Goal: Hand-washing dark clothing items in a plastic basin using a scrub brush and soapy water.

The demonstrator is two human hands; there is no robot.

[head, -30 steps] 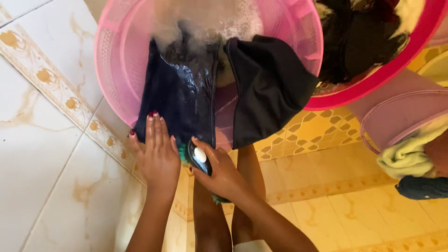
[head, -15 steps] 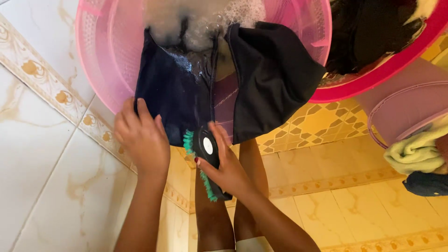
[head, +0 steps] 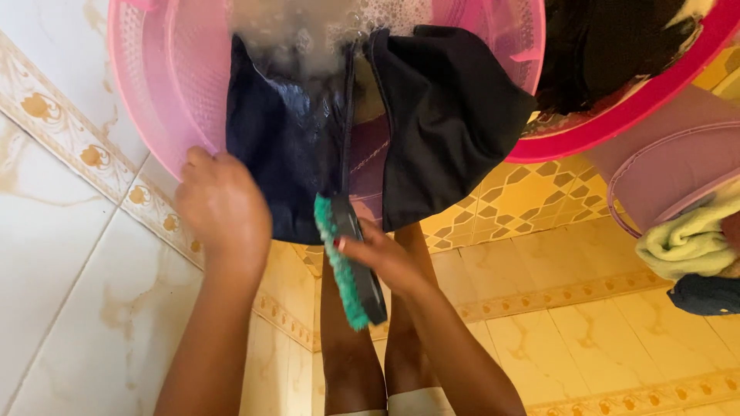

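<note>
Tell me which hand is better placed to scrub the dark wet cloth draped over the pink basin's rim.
Right, probably. The right hand grips the green-bristled brush, bristles turned toward the dark cloth at its lower edge. The left hand lies flat on the cloth against the pink basin, holding no tool.

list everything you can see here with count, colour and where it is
basin: one, pink, top left, soapy water inside
dark garment: one, navy, wet, draped over the basin's near rim
black garment: one, hanging over the rim to the right of the navy one
second basin: one, deeper pink, top right, dark clothes inside
tub: one, pale mauve, right edge
cloth: one, light green, right edge
scrub brush: one, black back with green bristles, below the navy garment
floor tiles: cream and yellow, patterned
left hand: on the navy garment's left edge
right hand: gripping the brush
legs: two, bottom centre
</note>
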